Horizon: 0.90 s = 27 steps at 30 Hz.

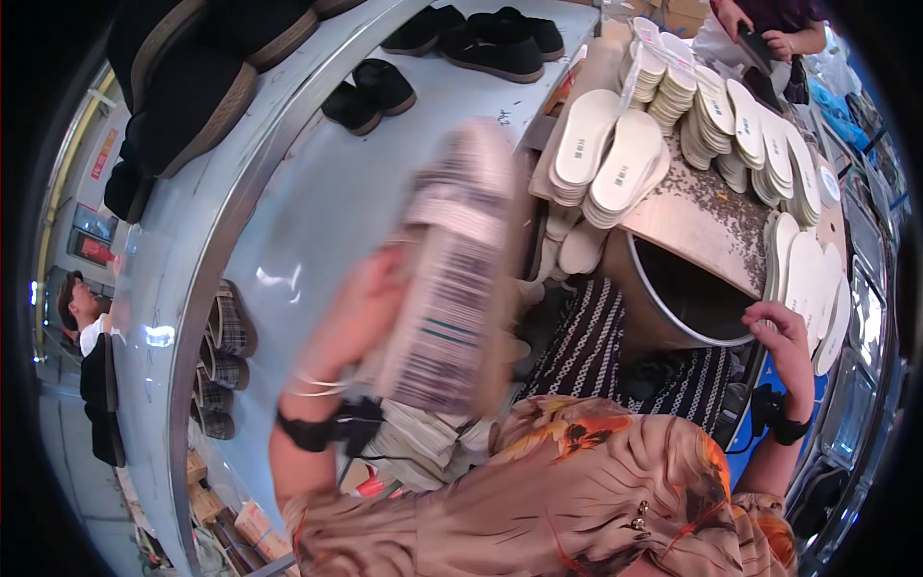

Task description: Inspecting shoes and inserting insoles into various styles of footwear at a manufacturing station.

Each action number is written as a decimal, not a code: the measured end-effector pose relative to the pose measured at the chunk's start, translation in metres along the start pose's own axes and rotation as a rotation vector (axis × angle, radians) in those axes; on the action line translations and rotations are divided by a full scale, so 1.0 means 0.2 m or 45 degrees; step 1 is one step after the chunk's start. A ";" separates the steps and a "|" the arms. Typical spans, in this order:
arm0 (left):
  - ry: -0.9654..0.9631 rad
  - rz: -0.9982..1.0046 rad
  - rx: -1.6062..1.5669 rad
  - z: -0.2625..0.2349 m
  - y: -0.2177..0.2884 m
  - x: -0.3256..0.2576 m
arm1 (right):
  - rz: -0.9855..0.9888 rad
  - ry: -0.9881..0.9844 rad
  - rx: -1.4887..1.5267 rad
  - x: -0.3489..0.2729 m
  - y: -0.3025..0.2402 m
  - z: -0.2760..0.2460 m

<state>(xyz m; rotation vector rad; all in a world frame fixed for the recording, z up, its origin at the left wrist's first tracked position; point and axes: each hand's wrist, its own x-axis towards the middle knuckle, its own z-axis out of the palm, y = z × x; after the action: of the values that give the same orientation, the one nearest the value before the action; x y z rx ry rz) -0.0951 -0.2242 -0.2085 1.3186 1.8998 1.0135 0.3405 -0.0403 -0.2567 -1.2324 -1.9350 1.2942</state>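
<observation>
One striped shoe (452, 279) gripped in left hand (361, 313), long axis upright, blurred | right hand (784, 332) apart, fingers curled on insole (803, 279) edge by drum (673, 298)

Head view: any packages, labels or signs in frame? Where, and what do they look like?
Striped shoe: centre, held in the left hand, blurred; no label can be made out.
Insoles: cream stacks on the board upper right, each with a small dark printed mark.
Wall signs: far left edge, red and orange rectangles.
Cardboard boxes: top right, brown.
</observation>
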 end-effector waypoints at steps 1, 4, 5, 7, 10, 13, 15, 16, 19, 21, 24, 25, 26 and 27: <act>0.029 -0.185 0.013 -0.17 -0.06 -0.02 | -0.021 -0.033 -0.177 0.01 -0.04 0.06; 0.419 -0.287 0.320 -0.80 -0.56 -0.10 | -0.102 -0.222 -0.281 0.04 -0.11 0.21; 0.607 -0.252 0.512 -0.99 -0.73 -0.18 | -0.173 -0.297 -0.270 0.07 -0.13 0.26; 0.458 -0.143 -0.620 -0.53 -0.21 -0.07 | -0.153 -0.371 -0.350 0.12 -0.10 0.30; 0.052 -0.249 -0.123 -0.34 -0.01 0.05 | -0.108 -0.374 -0.458 0.11 0.06 0.20; -0.203 -0.172 0.491 -0.22 0.00 0.32 | 0.080 -0.309 -0.461 -0.02 0.14 0.01; -0.158 -0.079 0.932 -0.15 0.03 0.40 | 0.204 -0.179 -0.350 -0.17 0.23 -0.16; -0.398 -0.061 0.755 0.17 0.21 0.42 | 0.166 -0.049 -0.282 -0.20 0.39 -0.25; -0.981 0.378 0.427 1.00 0.30 0.51 | 0.369 0.862 -0.478 -0.57 0.77 -0.77; -1.243 0.776 0.586 1.41 0.34 0.52 | 0.880 1.510 -0.927 -0.92 0.93 -1.11; -1.271 0.904 0.679 1.75 0.41 0.44 | 1.584 1.894 -0.976 -1.42 1.07 -1.41; -1.294 0.935 0.698 1.83 0.43 0.41 | 1.661 1.781 -0.958 -1.56 1.14 -1.44; -1.317 0.944 0.708 1.89 0.45 0.40 | 1.674 1.848 -0.447 -1.65 1.24 -1.46; -1.360 0.941 0.690 1.93 0.45 0.40 | 1.644 1.862 0.063 -1.63 1.21 -1.45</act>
<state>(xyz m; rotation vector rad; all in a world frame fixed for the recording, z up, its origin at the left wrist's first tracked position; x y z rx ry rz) 0.2368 -0.0347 -0.3383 2.3193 0.8467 -0.0738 0.8188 -0.1651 -0.3285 -2.4398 0.0403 0.3607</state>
